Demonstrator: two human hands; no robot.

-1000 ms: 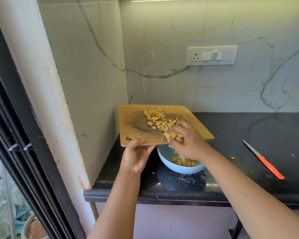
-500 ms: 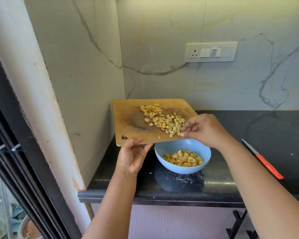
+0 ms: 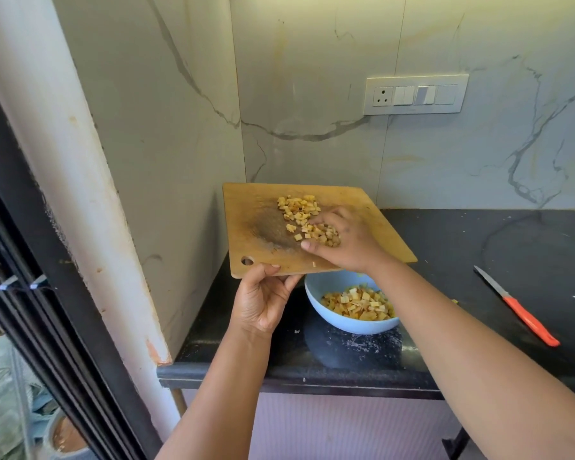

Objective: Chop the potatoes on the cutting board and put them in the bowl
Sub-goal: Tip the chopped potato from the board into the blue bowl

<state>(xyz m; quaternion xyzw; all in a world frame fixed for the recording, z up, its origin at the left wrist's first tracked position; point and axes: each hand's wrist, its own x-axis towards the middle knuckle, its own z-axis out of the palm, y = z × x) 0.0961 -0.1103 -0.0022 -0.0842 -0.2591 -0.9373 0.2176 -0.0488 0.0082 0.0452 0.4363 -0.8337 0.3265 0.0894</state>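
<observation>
My left hand (image 3: 263, 298) grips the near edge of the wooden cutting board (image 3: 253, 207) beside its hanging hole and holds it raised over the counter. Small yellow potato cubes (image 3: 297, 207) lie in a pile on the board's middle. My right hand (image 3: 344, 242) rests on the board with its fingers cupped around some of the cubes at the pile's near end. Below the board's near edge stands a light blue bowl (image 3: 316, 300) with chopped potato inside (image 3: 359, 305). My right forearm crosses over the bowl's right side.
A knife with an orange handle (image 3: 530, 322) lies on the black counter (image 3: 478, 240) to the right. A switch panel (image 3: 415, 94) sits on the marble wall behind. A white pillar (image 3: 80, 180) and dark window frame stand to the left. White specks dot the counter near the bowl.
My right hand has moved from the board's right edge onto the potato pile and now cups some cubes. The board stays held up by my left hand.
</observation>
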